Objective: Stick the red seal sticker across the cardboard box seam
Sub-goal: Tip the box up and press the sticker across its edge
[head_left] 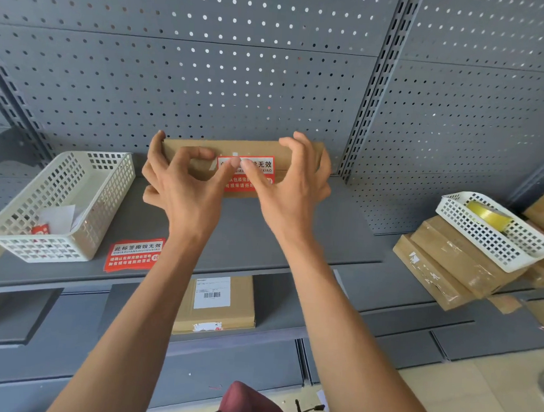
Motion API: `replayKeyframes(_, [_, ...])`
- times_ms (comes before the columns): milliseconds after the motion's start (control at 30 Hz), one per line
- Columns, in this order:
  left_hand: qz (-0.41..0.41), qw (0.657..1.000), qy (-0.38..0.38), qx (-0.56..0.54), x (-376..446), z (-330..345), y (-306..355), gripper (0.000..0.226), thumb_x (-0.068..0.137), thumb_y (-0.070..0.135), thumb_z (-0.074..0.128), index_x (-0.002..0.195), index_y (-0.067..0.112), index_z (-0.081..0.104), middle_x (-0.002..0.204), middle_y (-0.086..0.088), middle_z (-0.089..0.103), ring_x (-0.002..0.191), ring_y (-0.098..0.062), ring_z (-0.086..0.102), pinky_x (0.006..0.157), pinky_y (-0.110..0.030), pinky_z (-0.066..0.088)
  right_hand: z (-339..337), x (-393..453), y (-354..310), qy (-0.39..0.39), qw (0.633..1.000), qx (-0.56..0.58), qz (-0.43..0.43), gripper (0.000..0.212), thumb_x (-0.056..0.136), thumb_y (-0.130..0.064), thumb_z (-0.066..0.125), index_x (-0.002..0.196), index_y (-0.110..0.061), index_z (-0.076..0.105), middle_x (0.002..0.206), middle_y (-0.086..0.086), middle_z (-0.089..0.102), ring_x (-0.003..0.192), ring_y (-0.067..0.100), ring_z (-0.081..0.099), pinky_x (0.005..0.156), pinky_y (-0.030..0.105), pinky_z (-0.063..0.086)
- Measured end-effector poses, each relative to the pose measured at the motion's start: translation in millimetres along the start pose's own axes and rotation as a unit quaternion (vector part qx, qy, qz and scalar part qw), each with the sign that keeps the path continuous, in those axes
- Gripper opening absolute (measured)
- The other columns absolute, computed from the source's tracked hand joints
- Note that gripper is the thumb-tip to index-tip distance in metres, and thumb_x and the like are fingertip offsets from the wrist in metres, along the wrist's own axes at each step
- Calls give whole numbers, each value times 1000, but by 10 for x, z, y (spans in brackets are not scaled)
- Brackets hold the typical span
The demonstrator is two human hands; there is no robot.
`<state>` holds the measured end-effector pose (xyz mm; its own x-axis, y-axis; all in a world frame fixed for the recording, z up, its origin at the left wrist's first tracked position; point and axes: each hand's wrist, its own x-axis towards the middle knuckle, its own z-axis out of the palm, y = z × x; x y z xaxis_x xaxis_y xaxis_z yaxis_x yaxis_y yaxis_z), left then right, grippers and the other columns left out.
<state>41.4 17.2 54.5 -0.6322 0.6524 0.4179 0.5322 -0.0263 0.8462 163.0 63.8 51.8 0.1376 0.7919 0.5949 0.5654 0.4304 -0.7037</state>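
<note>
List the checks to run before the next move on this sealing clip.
1. Box held steady: ok; left hand and right hand grip its ends.
2. Sticker on the box: ok; both thumbs press it.
3. Sticker spans the seam: cannot tell; no seam shows.
4. Sticker lies flat: cannot tell; the thumbs hide part of it.
5. Spare sticker clear of the box: ok; it lies apart near the front of the shelf.

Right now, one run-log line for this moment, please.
left hand, right hand: grip cardboard box | thumbs: press red seal sticker
</note>
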Motion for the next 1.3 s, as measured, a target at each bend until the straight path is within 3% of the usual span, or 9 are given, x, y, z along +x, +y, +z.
replayKeyframes(200, [12,1000,5,15,-10,35,-47,31,72,54,80,92,36,64,163,7,23,147,-17,21,110,-55,22,47,38,120,2,1000,14,-12,60,73,-50,76,126,-30,55,144,-17,46,139,20,29,89,42,29])
replayKeyframes(333, [25,1000,-1,1,14,9,-110,24,76,51,78,93,38,67,161,7,25,145,-18,23,106,-49,23,-16,96,190,-10,999,41,-3,47,78,-37,75,123,-33,60,140,-21,51,135,21,32,95,44,32])
replayKeyframes(767, [14,1000,-6,-10,11,-34,-110,3,87,39,67,90,37,66,161,4,26,146,-20,22,105,-42,16,-105,137,305,-33,998,56,-19,38,85,-22,68,121,-35,64,137,-22,56,130,20,34,106,46,37])
replayKeyframes(867, [-8,1000,10,18,3,55,-18,28,83,57,64,86,29,63,161,2,25,146,-21,21,107,-42,13,-57,107,142,-9,999,48,21,33,81,-42,68,113,-36,63,130,-24,57,131,18,35,97,43,36])
replayKeyframes(933, [-15,999,29,29,12,121,21,42,81,65,64,85,24,58,160,1,27,147,-22,21,108,-45,14,7,73,7,13,999,5,36,46,74,-62,67,111,-35,59,125,-24,56,131,18,35,88,41,32])
replayKeyframes(1000, [-13,998,51,34,20,171,12,45,78,66,66,82,23,53,158,0,30,145,-24,24,108,-47,17,71,23,-60,38,999,-26,29,58,70,-69,67,113,-32,56,122,-20,56,131,21,36,87,44,34])
replayKeyframes(1133, [-4,997,69,38,6,194,-30,40,78,60,70,79,26,49,157,0,32,143,-25,27,107,-48,18,134,-8,-38,54,998,-36,23,57,72,-64,71,113,-29,54,121,-16,54,130,24,36,88,49,36])
replayKeyframes(1300, [15,998,56,21,4,132,-76,30,83,54,68,77,31,50,156,0,31,143,-25,26,105,-44,18,107,41,77,43,999,10,25,32,83,-48,67,109,-33,57,119,-20,56,128,19,35,88,44,31])
